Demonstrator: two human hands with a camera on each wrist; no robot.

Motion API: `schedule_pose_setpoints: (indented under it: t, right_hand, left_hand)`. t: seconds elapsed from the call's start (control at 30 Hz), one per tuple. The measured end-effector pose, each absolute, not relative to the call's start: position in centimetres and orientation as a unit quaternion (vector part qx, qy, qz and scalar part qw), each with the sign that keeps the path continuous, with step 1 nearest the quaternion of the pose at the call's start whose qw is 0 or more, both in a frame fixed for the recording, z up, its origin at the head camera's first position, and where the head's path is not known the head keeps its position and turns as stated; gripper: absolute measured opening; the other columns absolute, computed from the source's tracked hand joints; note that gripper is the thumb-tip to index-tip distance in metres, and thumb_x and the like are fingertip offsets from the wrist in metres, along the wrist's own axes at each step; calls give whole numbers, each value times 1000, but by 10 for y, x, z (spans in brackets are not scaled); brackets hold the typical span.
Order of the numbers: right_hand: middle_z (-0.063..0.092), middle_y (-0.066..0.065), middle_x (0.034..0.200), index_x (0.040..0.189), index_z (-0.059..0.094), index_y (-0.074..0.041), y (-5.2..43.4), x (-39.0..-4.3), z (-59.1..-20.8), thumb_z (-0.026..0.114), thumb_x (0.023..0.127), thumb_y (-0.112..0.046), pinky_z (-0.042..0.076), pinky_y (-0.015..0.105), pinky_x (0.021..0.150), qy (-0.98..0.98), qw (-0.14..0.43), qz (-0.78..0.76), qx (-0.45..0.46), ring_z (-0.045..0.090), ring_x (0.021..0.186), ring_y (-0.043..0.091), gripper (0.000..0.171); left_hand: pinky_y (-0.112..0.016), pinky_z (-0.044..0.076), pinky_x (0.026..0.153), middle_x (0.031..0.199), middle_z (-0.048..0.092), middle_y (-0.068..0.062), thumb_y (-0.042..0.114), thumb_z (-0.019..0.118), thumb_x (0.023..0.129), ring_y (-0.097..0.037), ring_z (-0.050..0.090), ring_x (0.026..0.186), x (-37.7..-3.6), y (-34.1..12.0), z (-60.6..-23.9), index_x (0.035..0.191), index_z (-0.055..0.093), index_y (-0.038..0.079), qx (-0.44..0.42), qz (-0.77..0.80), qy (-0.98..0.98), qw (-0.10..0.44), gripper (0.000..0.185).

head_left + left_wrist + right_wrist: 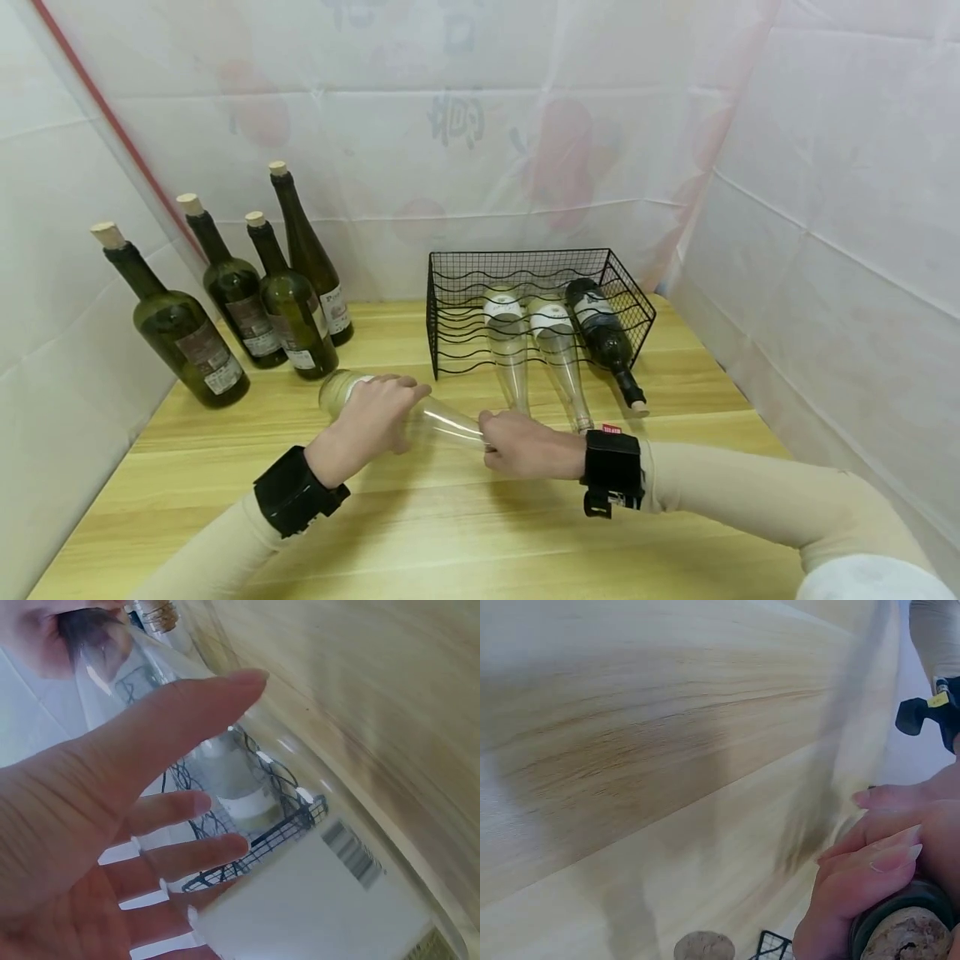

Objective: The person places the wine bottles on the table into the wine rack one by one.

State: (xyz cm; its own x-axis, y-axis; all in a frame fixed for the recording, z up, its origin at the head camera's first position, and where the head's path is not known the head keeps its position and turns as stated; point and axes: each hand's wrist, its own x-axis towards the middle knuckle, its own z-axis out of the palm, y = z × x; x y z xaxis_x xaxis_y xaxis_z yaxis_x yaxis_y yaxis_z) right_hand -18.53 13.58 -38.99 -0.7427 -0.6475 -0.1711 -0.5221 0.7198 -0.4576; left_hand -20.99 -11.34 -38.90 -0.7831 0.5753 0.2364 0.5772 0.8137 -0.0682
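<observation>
A clear glass bottle (450, 421) with a pale label lies tilted between both hands over the table. My right hand (525, 446) grips its neck; in the right wrist view the cork (909, 935) shows beside the curled fingers (870, 892). Around the bottle's body, my left hand (371, 417) rests loosely. Its fingers are fairly straight and its thumb stretches across the glass in the left wrist view. Beyond the hands stands a black wire rack (457, 312), where two clear bottles (508, 350) (558, 358) and a dark bottle (603, 333) lie with their necks toward me.
Several dark green corked bottles (187, 342) stand upright at the left of the wooden table (450, 542). Pale printed sheeting (375, 192) hangs behind the table and along both sides. The rack bottles' necks stick out close to my right hand.
</observation>
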Motion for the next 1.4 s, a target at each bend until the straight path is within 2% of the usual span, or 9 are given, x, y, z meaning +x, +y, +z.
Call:
schedule_pose_setpoints:
  t: [0.23,0.33,0.47,0.53,0.63,0.73,0.93,1.2,1.4]
  right_hand:
    - [26,-7,64,101,58,-1,156,-181,-386,55,91,5,18,19,51,919,139,-177,-325,19,53,7,12]
    - [26,-6,67,104,59,-1,166,-178,-383,56,91,5,19,20,54,923,137,-173,-316,19,55,7,15]
    - [29,-8,62,126,58,10,181,-173,-379,58,92,4,21,18,50,925,145,-187,-297,22,51,6,35]
    - [31,-7,61,125,58,10,188,-171,-378,59,93,4,22,18,50,927,147,-193,-287,24,50,6,33]
    - [32,-6,64,105,59,0,197,-169,-376,59,92,3,22,19,52,931,138,-186,-282,26,54,7,14]
    - [33,-6,66,99,58,-3,204,-167,-373,59,91,4,22,20,53,933,136,-183,-279,26,56,7,10]
    - [44,-2,69,97,59,-5,216,-161,-364,62,92,2,26,22,56,942,133,-179,-249,33,61,10,9]
    - [51,0,73,102,60,-4,234,-154,-359,64,94,-1,27,22,54,950,122,-172,-228,35,59,9,10]
    - [54,2,76,107,60,0,246,-157,-357,63,95,-1,28,21,51,954,130,-193,-192,37,57,9,12]
  left_hand:
    - [-39,58,56,115,75,-8,23,101,57,-31,73,93,-211,-112,-385,129,69,12,-310,-30,-945,101,80]
    - [-38,57,55,114,75,-8,16,98,62,-30,73,92,-212,-113,-385,128,69,12,-312,-37,-943,112,72]
    - [-37,57,54,119,75,-9,8,93,68,-32,73,98,-214,-113,-386,129,69,13,-315,-61,-940,116,66]
    - [-40,59,55,124,74,-12,9,93,70,-35,73,102,-215,-112,-386,131,68,13,-319,-73,-938,114,66]
    - [-43,63,61,126,73,-14,17,98,66,-36,73,105,-217,-111,-386,131,67,12,-324,-76,-935,121,72]
    - [-44,63,62,124,73,-13,19,99,65,-35,73,104,-219,-110,-387,130,67,11,-322,-76,-934,133,72]
    - [-46,64,65,126,71,-16,19,99,65,-36,72,109,-220,-108,-386,131,65,11,-315,-88,-933,148,74]
    - [-49,64,81,132,67,-28,0,90,75,-42,74,101,-220,-102,-384,137,59,-1,-311,-136,-932,130,69]
    - [-46,63,65,128,69,-25,11,88,81,-39,74,96,-219,-102,-384,137,60,0,-296,-84,-944,115,64]
